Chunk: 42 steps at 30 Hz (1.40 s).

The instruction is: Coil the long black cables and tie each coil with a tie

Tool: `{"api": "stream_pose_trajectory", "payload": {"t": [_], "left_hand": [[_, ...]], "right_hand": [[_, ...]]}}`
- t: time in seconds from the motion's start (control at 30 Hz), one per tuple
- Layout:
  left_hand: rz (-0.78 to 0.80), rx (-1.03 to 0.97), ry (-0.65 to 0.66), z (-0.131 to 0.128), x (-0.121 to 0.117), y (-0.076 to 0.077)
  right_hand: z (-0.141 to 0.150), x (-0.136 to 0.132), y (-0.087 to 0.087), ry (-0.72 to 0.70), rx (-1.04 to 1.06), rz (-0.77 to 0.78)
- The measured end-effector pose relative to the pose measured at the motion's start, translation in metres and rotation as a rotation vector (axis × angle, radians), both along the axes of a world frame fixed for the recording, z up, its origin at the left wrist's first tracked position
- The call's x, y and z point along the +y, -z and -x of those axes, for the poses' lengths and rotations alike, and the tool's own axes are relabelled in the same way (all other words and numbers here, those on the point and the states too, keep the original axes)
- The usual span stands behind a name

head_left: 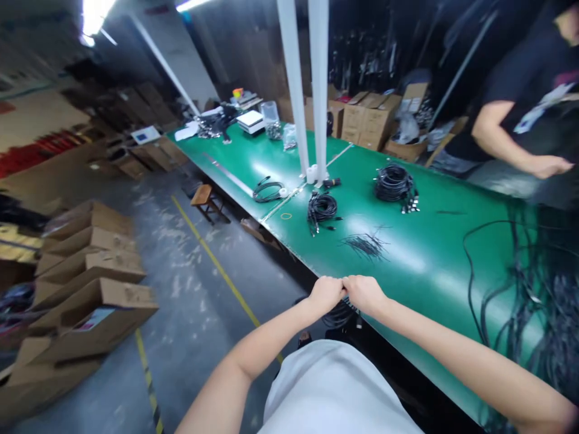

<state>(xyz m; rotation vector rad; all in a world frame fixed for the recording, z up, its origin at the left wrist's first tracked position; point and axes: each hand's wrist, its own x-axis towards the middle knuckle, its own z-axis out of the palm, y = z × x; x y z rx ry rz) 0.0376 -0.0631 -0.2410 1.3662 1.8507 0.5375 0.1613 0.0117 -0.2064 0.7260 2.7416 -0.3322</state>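
Observation:
My left hand (326,295) and my right hand (364,294) meet at the table's front edge, fingers closed and knuckles up. Just below them hangs a coil of black cables (338,317), partly covered by both hands, with light plug ends at its right side. The fingers pinch at the top of this coil; exactly what lies between the fingertips is hidden. Beyond my hands, a loose pile of thin black ties (365,245) lies on the green table (420,289). Farther off are a small coil of black cables (322,207) and a larger one (394,182).
A tangle of loose black cables (556,319) covers the table's right end. Across it, a person in dark clothing (506,102) works. White posts (319,90) rise from the tabletop. Open cardboard boxes (126,295) and a wooden stool (202,194) stand on the floor at left.

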Motion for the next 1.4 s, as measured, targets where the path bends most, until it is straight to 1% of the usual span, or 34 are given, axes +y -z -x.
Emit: {"api": "stream_pose_trajectory", "payload": {"t": [0.03, 0.1, 0.17, 0.23, 0.33, 0.4, 0.47, 0.5, 0.53, 0.57, 0.63, 0.67, 0.7, 0.77, 0.8, 0.83, 0.87, 0.9, 0.93, 1.0, 1.07, 1.1, 1.17, 1.27, 1.33, 1.37, 1.4], "left_hand": [[0.006, -0.062, -0.038, -0.005, 0.001, 0.006], [0.003, -0.175, -0.046, -0.014, 0.003, 0.017], [0.006, -0.32, -0.081, -0.024, 0.005, 0.028], [0.003, -0.453, -0.147, -0.036, 0.008, 0.035], [-0.018, -0.602, -0.283, -0.052, 0.008, 0.04], [-0.037, -0.688, -0.37, -0.057, 0.007, 0.038], [-0.054, -0.773, -0.442, -0.057, 0.008, 0.034], [-0.053, -0.829, -0.475, -0.055, 0.009, 0.03], [-0.043, -0.896, -0.509, -0.052, 0.011, 0.026], [-0.033, -0.981, -0.551, -0.049, 0.014, 0.022], [-0.006, -1.155, -0.62, -0.041, 0.02, 0.012], [0.003, -1.227, -0.637, -0.037, 0.023, 0.007], [0.002, -1.281, -0.643, -0.033, 0.026, 0.003], [-0.014, -1.342, -0.628, -0.027, 0.03, -0.002], [-0.009, -1.351, -0.605, -0.024, 0.032, -0.003], [0.012, -1.343, -0.576, -0.021, 0.034, -0.003], [0.042, -1.324, -0.551, -0.018, 0.035, -0.001], [0.067, -1.299, -0.541, -0.016, 0.037, 0.001], [0.076, -1.273, -0.554, -0.013, 0.04, 0.004], [0.023, -1.234, -0.639, -0.005, 0.05, 0.009], [-0.076, -1.216, -0.721, 0.006, 0.068, 0.012], [-0.123, -1.211, -0.745, 0.015, 0.081, 0.012], [-0.214, -1.199, -0.781, 0.041, 0.114, 0.013], [-0.35, -1.136, -0.857, 0.099, 0.175, 0.02], [-0.392, -1.049, -0.901, 0.142, 0.217, 0.032], [-0.385, -0.97, -0.907, 0.162, 0.235, 0.041], [-0.349, -0.85, -0.902, 0.18, 0.25, 0.05]], "right_hand": [[-0.002, 0.003, 0.004, 0.066, 0.015, 0.022], [-0.008, 0.007, 0.013, 0.18, 0.027, 0.05], [-0.013, 0.006, 0.022, 0.259, 0.016, 0.05], [-0.019, 0.002, 0.027, 0.351, 0.007, 0.062], [-0.029, -0.006, 0.031, 0.522, 0.071, 0.21], [-0.039, -0.007, 0.031, 0.582, 0.166, 0.345], [-0.054, -0.003, 0.033, 0.548, 0.293, 0.468], [-0.062, 0.001, 0.035, 0.54, 0.382, 0.512], [-0.071, 0.006, 0.038, 0.561, 0.488, 0.533], [-0.079, 0.011, 0.041, 0.619, 0.6, 0.523], [-0.09, 0.019, 0.048, 0.824, 0.79, 0.49], [-0.093, 0.022, 0.051, 0.919, 0.848, 0.54], [-0.093, 0.023, 0.053, 0.99, 0.883, 0.657], [-0.085, 0.021, 0.056, 1.074, 0.969, 0.979], [-0.078, 0.02, 0.056, 1.11, 1.047, 1.1], [-0.07, 0.019, 0.056, 1.151, 1.142, 1.159], [-0.062, 0.019, 0.056, 1.194, 1.237, 1.161], [-0.053, 0.021, 0.056, 1.226, 1.309, 1.132], [-0.044, 0.024, 0.057, 1.236, 1.345, 1.1], [-0.028, 0.033, 0.059, 1.203, 1.317, 1.041], [-0.017, 0.045, 0.062, 1.147, 1.244, 0.994], [-0.014, 0.05, 0.065, 1.131, 1.209, 0.986], [-0.012, 0.058, 0.071, 1.136, 1.125, 1.012], [-0.021, 0.056, 0.087, 1.205, 0.95, 1.032], [-0.032, 0.044, 0.101, 1.28, 0.866, 1.003], [-0.038, 0.035, 0.11, 1.329, 0.844, 0.987], [-0.043, 0.024, 0.118, 1.381, 0.825, 0.974]]}}
